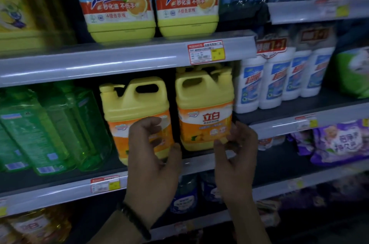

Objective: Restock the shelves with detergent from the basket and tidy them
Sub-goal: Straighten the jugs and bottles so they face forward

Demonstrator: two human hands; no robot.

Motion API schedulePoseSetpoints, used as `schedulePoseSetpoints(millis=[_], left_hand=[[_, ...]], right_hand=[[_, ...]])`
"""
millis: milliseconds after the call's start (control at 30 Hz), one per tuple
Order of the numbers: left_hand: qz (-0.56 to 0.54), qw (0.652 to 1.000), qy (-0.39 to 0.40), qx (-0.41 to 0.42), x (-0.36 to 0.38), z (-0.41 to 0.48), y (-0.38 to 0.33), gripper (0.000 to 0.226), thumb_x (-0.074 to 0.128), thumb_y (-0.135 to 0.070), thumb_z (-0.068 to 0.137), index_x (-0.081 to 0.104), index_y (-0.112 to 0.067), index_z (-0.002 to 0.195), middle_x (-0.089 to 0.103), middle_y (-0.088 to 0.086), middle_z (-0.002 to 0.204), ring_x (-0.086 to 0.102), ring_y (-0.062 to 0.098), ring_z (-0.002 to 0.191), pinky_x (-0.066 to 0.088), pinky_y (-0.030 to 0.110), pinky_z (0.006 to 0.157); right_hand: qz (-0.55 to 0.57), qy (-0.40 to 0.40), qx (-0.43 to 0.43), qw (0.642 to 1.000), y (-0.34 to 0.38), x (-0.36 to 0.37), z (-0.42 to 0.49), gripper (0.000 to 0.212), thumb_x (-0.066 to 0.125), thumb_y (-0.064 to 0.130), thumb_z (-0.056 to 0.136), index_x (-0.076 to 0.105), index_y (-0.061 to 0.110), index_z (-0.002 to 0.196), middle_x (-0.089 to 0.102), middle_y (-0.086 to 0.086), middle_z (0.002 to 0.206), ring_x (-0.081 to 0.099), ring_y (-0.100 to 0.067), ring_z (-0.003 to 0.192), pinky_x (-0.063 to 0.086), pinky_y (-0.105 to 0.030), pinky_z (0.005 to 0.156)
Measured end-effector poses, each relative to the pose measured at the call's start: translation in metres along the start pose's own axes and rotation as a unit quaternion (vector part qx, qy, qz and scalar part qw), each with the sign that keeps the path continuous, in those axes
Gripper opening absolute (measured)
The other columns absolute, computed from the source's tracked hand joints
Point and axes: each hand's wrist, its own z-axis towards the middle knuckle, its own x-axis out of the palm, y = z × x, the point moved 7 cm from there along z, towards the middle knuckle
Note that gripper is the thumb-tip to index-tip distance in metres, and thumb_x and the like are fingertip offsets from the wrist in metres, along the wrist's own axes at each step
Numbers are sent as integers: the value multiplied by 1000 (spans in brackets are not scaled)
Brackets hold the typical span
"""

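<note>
Two yellow detergent jugs stand side by side on the middle shelf (60, 189), just right of a row of clear green bottles (50, 124). Each jug has a moulded handle, a cap at the top and an orange label around its lower half. The left jug (133, 108) sits nearer the shelf's front edge. The left hand (153, 156), with a dark band at the wrist, holds it, fingers curled over the label and thumb at the right edge. The right jug (203, 108) sits further back, its label facing out. The right hand (237, 156) pinches its lower right corner, thumb in front. White bottles (279, 84) stand beyond.
</note>
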Motion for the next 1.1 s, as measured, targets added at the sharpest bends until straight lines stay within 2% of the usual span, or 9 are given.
schedulePoseSetpoints(millis=[67,167,367,467,567,700,867,967,1100], left_hand=[[-12,998,58,-13,24,5,-3,52,69,-17,98,43,-35,140,46,-22,141,49,-2,132,46,1,86],[-70,991,107,-44,53,10,-1,62,68,-15,99,37,-46,144,46,-55,126,45,-31,118,41,-5,89],[-145,980,113,-75,88,33,10,58,71,-26,98,45,-36,149,65,-22,138,64,0,126,55,27,105],[-173,970,105,-135,103,44,31,59,74,-30,97,47,-31,149,69,-13,138,68,11,125,55,44,108],[-186,967,79,-156,109,42,37,55,70,-24,100,46,-30,149,69,-12,136,68,9,123,56,45,108],[-197,967,65,-150,109,31,29,47,61,-20,104,46,-28,148,70,-8,136,69,13,123,57,48,106],[-209,967,81,-121,96,26,0,41,63,-23,101,52,-28,141,73,-11,130,72,6,114,61,31,97],[-266,938,142,-168,93,21,-4,50,70,-28,95,53,-30,142,73,-9,133,72,14,119,59,41,100],[-288,917,196,-194,90,7,-13,47,67,-29,98,55,-31,143,72,-6,135,72,20,122,56,50,103]], right_hand=[[-2,-2,3,1000,-4,-11,6,53,72,14,98,47,18,144,54,-4,134,58,-22,126,53,-52,105],[6,36,17,999,-11,-13,10,60,69,28,102,41,22,155,52,3,150,52,-17,140,50,-50,112],[26,145,47,988,-8,5,21,78,65,28,107,18,35,169,38,21,164,42,2,148,46,-29,117],[21,149,58,987,-14,13,23,74,66,33,106,24,38,167,44,20,161,47,-2,145,50,-37,116],[11,120,68,990,-20,18,18,80,73,34,101,27,39,166,46,17,158,49,-4,144,51,-42,114],[15,72,81,994,-14,18,16,90,73,61,89,29,41,165,46,16,156,50,-6,142,54,-42,110],[46,-9,57,997,12,1,13,80,76,52,92,38,39,162,43,13,149,55,-4,134,57,-21,97],[54,-19,47,997,19,-11,11,77,79,34,94,41,37,162,43,11,143,55,3,128,52,-8,91],[28,28,48,998,22,-20,3,97,77,55,81,32,40,165,37,15,142,53,7,124,55,-11,89]])
